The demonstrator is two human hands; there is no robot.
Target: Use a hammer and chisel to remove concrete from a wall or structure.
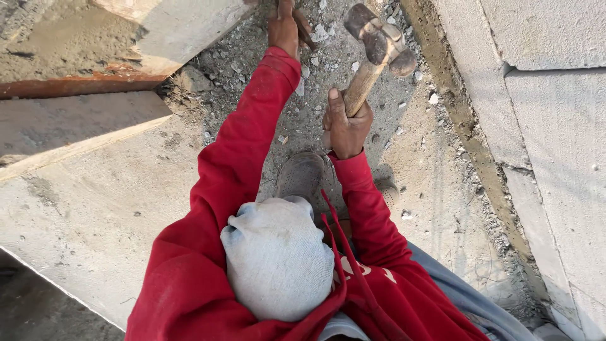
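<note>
The hammer [379,47], a short club type with a worn metal head and a wooden handle, is raised over a strip of broken rubble [315,82], head up and tilted to the right. The right hand [346,129] is wrapped tight around the lower end of the handle, a grip far from the head that looks chosen for swing and weight. Ahead of it the left hand [284,28] is closed around a dark rusty tool [304,28], seemingly a chisel, though its tip runs out of the frame and its shape is hard to tell; the arm is stretched forward, probably to keep that hand steady and clear of the hammer's path. Both arms wear red sleeves [252,126]. Below them a grey shoe [302,173] stands on the dusty ground among chips of concrete. Pale concrete blocks [549,113] line the right side, and slanted concrete slabs [82,189] lie to the left
</note>
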